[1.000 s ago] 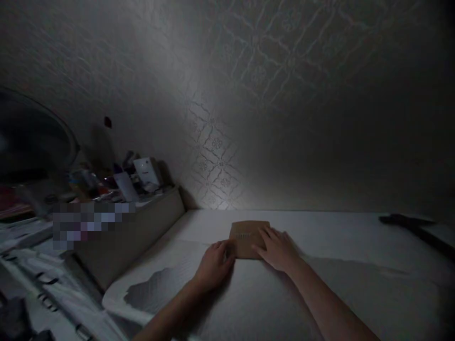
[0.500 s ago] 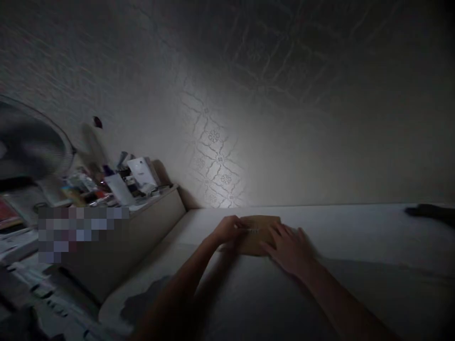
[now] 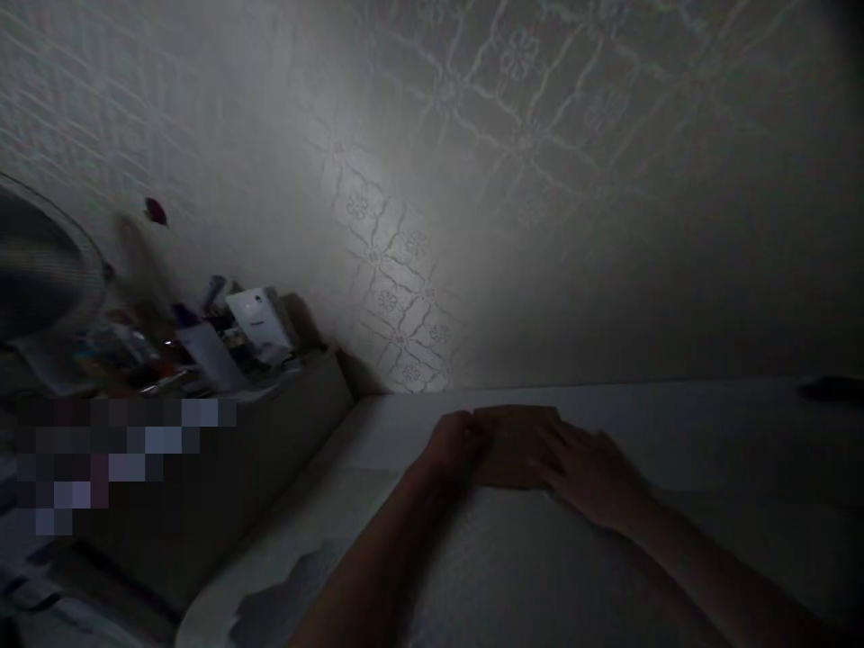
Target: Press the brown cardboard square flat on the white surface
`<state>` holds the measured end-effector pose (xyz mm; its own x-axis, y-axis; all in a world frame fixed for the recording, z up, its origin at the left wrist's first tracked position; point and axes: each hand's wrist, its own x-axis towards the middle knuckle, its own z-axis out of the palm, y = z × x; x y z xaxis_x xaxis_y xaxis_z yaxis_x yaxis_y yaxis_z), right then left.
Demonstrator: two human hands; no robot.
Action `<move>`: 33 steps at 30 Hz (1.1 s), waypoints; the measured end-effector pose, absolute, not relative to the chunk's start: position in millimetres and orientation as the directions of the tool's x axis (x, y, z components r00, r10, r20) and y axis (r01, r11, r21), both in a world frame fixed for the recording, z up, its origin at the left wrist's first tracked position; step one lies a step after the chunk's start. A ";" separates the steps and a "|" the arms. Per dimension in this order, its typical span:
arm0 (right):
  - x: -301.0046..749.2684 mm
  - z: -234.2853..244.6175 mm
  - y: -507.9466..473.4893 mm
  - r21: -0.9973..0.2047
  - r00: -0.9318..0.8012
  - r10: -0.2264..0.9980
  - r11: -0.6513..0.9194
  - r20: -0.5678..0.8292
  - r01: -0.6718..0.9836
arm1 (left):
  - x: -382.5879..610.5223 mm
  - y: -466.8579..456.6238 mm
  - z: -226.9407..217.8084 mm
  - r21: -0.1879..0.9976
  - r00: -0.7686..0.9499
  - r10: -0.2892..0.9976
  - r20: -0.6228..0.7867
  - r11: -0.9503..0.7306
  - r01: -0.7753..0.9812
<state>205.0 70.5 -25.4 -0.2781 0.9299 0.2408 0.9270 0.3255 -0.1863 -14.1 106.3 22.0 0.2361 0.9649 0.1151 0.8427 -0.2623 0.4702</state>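
A flat brown rectangular piece [image 3: 511, 443], like cardboard or thick paper, lies on the white surface close to the wall. Over its left edge, my left hand [image 3: 454, 441] is closed with curled fingers; whatever is between them is hidden and too dark to make out. My right hand [image 3: 586, 470] rests on the right side of the piece, fingers stretched out and slightly spread. Dim light blurs the details of the piece.
Patterned wallpaper [image 3: 398, 270] rises behind the white tabletop [image 3: 405, 409]. To the left stands a cabinet [image 3: 290, 441] crowded with a white box [image 3: 260, 317], bottles and small items. A fan [image 3: 40, 270] is at far left, a dark object [image 3: 833, 389] at far right.
The picture has grown darker and the view has shifted, so hands and brown piece appear farther right. Pale marks seen earlier beside my left fingers no longer show.
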 end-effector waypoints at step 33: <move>210.7 -31.4 72.9 -0.181 -0.276 0.926 0.327 0.257 0.927 | -13.4 108.4 23.6 0.527 0.209 0.970 0.128 -0.245 0.814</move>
